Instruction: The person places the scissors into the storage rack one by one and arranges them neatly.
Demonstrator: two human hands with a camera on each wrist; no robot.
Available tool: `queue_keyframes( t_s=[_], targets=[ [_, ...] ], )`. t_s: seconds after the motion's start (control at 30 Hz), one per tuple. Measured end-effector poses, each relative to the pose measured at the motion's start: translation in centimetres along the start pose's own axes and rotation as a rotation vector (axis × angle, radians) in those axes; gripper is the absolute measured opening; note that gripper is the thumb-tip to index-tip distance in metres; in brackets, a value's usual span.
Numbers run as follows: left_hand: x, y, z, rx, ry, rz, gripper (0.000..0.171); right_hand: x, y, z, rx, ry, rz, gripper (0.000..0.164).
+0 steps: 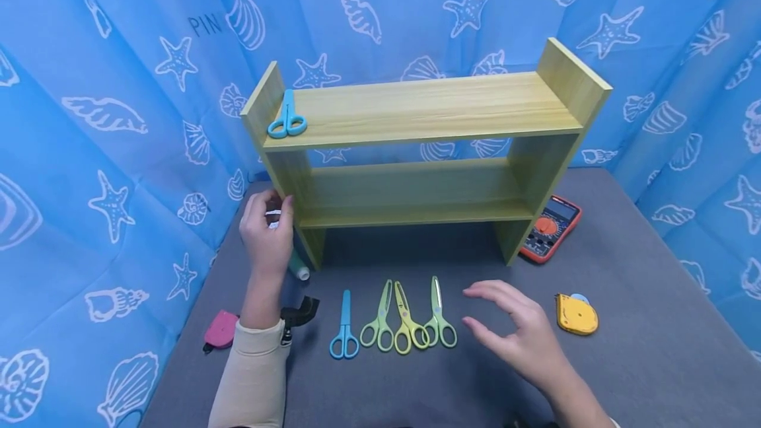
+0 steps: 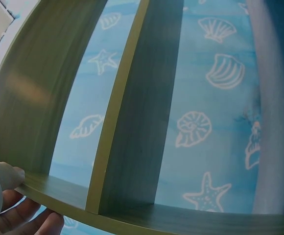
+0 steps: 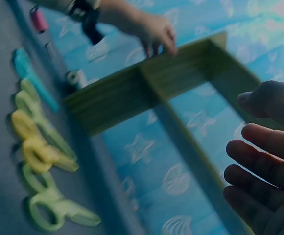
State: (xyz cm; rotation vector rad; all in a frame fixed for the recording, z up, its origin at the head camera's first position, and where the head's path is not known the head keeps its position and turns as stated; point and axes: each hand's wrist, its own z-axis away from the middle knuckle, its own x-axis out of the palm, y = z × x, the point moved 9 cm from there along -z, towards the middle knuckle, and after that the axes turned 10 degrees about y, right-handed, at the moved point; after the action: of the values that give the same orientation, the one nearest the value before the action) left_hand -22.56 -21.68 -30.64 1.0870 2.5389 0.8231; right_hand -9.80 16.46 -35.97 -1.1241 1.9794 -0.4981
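Wooden shelf (image 1: 428,107), 12 o'clock, held at left.
Left hand (image 1: 266,226) pinches its side panel (image 1: 265,104), seemingly to steady it; right hand (image 1: 518,330), 4 o'clock, thumb and fingers apart, empty, near green scissors (image 1: 437,312).

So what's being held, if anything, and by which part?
The left hand grips the shelf by its left side panel's front edge; the right hand holds nothing.
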Motion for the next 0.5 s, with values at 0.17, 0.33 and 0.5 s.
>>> queue_keyframes(
  t_s=[0.17,0.33,0.5],
  targets=[
    [0.1,-0.1,0.1,-0.001,-0.003,0.001,0.016,1.0,2.1,1.5,0.042,-0.010,0.036,0.049],
    [0.1,0.0,0.0,0.001,-0.013,0.000,0.018,2.5,4.2,2.9,0.082,-0.052,0.084,0.044],
    [0.1,-0.1,0.1,-0.001,-0.013,-0.012,0.019,3.8,5.7,3.8,0.090,-0.094,0.130,0.040]
  ],
)
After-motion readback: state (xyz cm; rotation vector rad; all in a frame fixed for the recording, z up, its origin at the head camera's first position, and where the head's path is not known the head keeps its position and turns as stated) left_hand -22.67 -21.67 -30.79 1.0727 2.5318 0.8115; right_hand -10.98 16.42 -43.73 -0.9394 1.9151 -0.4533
